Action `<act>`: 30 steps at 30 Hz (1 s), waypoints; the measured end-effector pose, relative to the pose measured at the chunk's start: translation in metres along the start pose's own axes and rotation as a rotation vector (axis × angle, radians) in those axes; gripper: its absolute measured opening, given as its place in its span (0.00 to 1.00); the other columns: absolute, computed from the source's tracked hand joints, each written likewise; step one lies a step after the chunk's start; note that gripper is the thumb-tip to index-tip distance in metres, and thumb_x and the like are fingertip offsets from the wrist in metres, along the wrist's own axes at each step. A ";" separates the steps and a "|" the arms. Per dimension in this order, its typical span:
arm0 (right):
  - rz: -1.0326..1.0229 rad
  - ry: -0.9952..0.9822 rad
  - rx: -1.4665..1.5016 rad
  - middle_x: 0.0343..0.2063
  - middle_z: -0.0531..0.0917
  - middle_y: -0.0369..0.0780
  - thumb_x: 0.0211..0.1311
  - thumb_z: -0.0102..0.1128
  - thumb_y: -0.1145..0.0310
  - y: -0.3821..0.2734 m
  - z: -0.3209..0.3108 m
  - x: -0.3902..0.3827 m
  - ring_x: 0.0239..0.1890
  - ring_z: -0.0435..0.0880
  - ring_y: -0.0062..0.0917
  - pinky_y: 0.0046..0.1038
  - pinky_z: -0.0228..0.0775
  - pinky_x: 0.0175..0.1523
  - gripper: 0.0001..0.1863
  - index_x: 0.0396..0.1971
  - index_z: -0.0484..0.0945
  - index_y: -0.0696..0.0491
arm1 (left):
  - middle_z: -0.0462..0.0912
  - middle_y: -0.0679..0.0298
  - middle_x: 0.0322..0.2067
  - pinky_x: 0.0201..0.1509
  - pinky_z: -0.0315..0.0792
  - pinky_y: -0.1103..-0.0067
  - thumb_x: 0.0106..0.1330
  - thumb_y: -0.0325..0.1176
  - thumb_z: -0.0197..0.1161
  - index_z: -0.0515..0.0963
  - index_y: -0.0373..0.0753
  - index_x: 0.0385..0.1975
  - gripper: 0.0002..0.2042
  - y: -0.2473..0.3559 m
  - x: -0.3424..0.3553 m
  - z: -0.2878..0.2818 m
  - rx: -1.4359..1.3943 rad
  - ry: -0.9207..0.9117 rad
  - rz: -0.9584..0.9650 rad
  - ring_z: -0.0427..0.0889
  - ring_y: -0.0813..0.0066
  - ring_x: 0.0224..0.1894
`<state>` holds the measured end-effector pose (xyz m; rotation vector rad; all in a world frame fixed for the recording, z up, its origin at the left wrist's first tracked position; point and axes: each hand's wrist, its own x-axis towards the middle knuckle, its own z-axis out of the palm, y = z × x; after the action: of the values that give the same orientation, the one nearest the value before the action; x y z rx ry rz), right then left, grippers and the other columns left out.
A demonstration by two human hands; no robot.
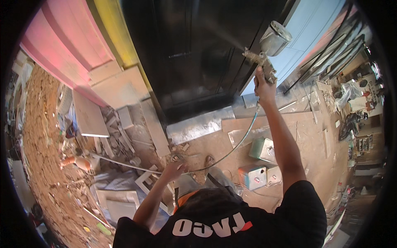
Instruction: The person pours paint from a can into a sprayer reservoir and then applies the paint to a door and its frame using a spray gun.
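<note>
A: While mist fans out, the spray gun [264, 51], dull metal with a round cup on top, sits high against the glossy black door [194, 53].

B: Right hand [264, 84] clenched around its handle!

A: Left hand [175, 168] low, fingers loosely curled on the thin hose [240, 142].

B: Below: dusty floor [302, 132], square tins [258, 163], wood scraps [124, 132].

Bright daylight, warm cast; glare on glossy black door [194, 58]; heavy fisheye bending, dark vignette at rim.
</note>
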<state>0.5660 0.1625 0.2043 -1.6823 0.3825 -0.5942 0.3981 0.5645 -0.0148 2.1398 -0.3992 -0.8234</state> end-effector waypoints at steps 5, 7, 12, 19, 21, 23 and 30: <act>0.117 0.006 -0.115 0.13 0.68 0.28 0.66 0.65 0.50 0.130 -0.010 -0.025 0.11 0.64 0.12 0.19 0.52 0.16 0.21 0.22 0.71 0.49 | 0.85 0.55 0.42 0.51 0.72 0.75 0.77 0.45 0.51 0.79 0.34 0.52 0.20 0.080 0.159 0.131 -0.753 0.216 0.156 0.81 0.70 0.44; 0.170 -0.017 -0.087 0.13 0.69 0.28 0.66 0.65 0.51 0.177 -0.006 -0.035 0.11 0.64 0.11 0.19 0.52 0.16 0.20 0.22 0.71 0.49 | 0.84 0.61 0.45 0.56 0.69 0.77 0.78 0.44 0.48 0.78 0.32 0.52 0.20 0.120 0.224 0.173 -1.201 0.190 0.113 0.80 0.73 0.47; 0.143 -0.058 -0.120 0.16 0.70 0.27 0.68 0.64 0.55 0.290 -0.010 -0.056 0.14 0.64 0.10 0.18 0.53 0.17 0.16 0.27 0.75 0.50 | 0.77 0.72 0.32 0.39 0.64 0.82 0.77 0.41 0.50 0.79 0.41 0.39 0.13 0.139 0.307 0.234 -1.754 0.090 -0.106 0.70 0.84 0.32; 0.390 -0.052 -0.158 0.26 0.76 0.29 0.67 0.65 0.62 0.443 -0.015 -0.083 0.29 0.71 0.13 0.23 0.65 0.33 0.13 0.35 0.80 0.58 | 0.77 0.76 0.29 0.37 0.63 0.83 0.78 0.43 0.50 0.79 0.44 0.35 0.14 0.045 0.369 0.336 -1.765 0.168 -0.204 0.69 0.88 0.30; 0.411 -0.045 -0.168 0.27 0.77 0.29 0.67 0.65 0.62 0.483 -0.015 -0.092 0.30 0.72 0.14 0.24 0.66 0.36 0.13 0.34 0.80 0.59 | 0.78 0.76 0.28 0.37 0.64 0.82 0.78 0.44 0.49 0.80 0.44 0.34 0.16 0.018 0.381 0.355 -1.771 0.162 -0.231 0.70 0.88 0.30; 0.460 -0.051 -0.216 0.27 0.78 0.29 0.67 0.65 0.62 0.518 -0.015 -0.101 0.31 0.73 0.14 0.24 0.67 0.37 0.14 0.33 0.81 0.59 | 0.76 0.77 0.26 0.35 0.63 0.83 0.78 0.44 0.49 0.79 0.44 0.33 0.16 -0.005 0.392 0.379 -1.819 0.211 -0.244 0.68 0.88 0.28; 0.606 -0.058 -0.261 0.28 0.82 0.33 0.64 0.68 0.59 0.620 -0.010 -0.135 0.32 0.76 0.16 0.25 0.69 0.39 0.17 0.37 0.83 0.60 | 0.76 0.74 0.28 0.36 0.64 0.82 0.79 0.46 0.48 0.79 0.41 0.34 0.18 -0.082 0.415 0.444 -1.805 0.246 -0.336 0.68 0.86 0.28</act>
<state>0.4963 0.1076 -0.4236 -1.7064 0.9158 -0.0460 0.4064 0.1480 -0.4650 0.5371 0.6768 -0.5987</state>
